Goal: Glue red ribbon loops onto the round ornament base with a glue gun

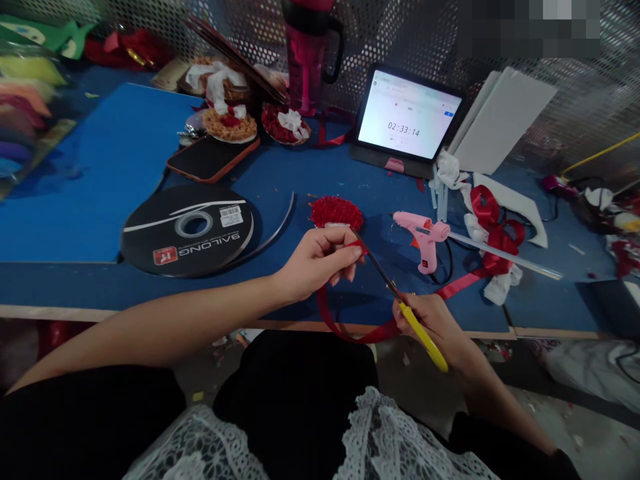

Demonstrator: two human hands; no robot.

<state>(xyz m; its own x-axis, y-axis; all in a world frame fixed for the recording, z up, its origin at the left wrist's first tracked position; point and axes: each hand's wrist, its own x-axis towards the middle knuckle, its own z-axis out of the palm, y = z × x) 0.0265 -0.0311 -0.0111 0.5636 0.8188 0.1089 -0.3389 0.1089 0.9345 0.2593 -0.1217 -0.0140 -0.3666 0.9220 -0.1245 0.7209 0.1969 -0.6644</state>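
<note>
Pinched in my left hand is the end of a red ribbon, which loops down over the table's front edge and passes by my right hand. My right hand grips a pair of scissors with yellow handles. Their dark blades point up and left and reach the ribbon at my left fingertips; I cannot tell whether they are parted. Just behind my left hand lies a fluffy red piece with a pale lower edge. To its right a pink glue gun holds a long clear glue stick.
A large black spool lies left on the blue table. Behind it are a phone and decorated round pieces. At the back stand a pink tumbler and a tablet showing a timer. More red ribbon and crumpled white paper lie right.
</note>
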